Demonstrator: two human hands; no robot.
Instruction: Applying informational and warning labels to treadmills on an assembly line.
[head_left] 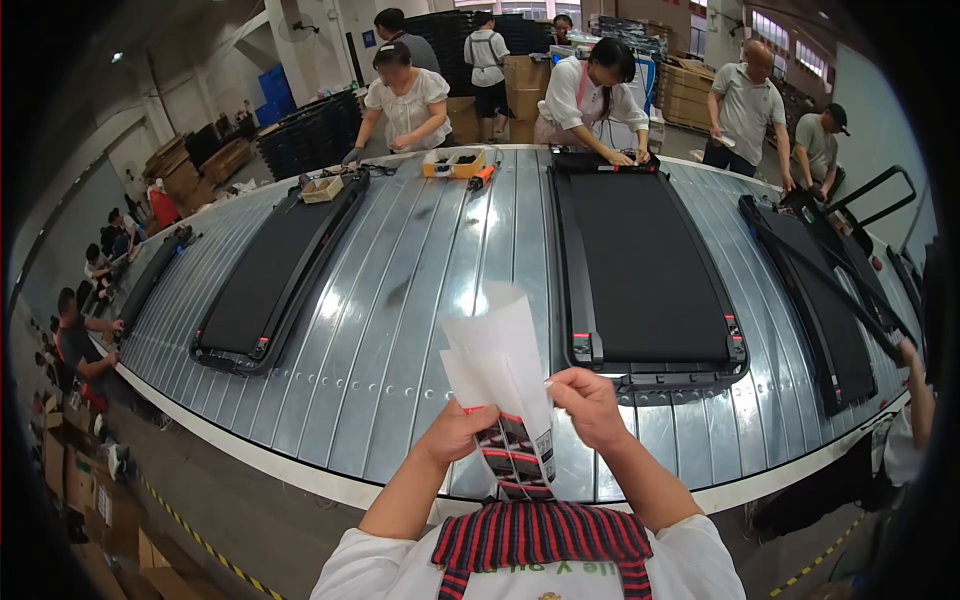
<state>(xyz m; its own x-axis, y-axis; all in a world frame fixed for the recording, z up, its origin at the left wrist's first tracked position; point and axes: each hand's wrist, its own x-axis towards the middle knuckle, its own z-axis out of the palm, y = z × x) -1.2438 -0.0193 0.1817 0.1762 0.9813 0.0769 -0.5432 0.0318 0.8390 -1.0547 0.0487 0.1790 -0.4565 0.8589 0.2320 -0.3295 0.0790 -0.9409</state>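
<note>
My left hand [457,432] is closed round the lower part of a curled sticker sheet [497,365], its thumb lying across the front. The sheet's upper part is plain white backing; black labels with red stripes cover its lower part. At the sheet's right edge, my right hand [592,408] is closed in a pinch, with a small whitish bit at the fingertips. I cannot tell whether that bit is the sheet's edge or a loose piece. Beyond my right hand lies a flat black treadmill [645,265] with red-marked stickers on its near corners.
The treadmills lie on a metal slat conveyor [420,300]. Another treadmill [282,265] is at left, one [815,300] at right. Across the belt are an orange-and-white parts box [455,163] and an orange power tool [482,178]. Several co-workers stand around, one person [600,100] bending over the middle treadmill.
</note>
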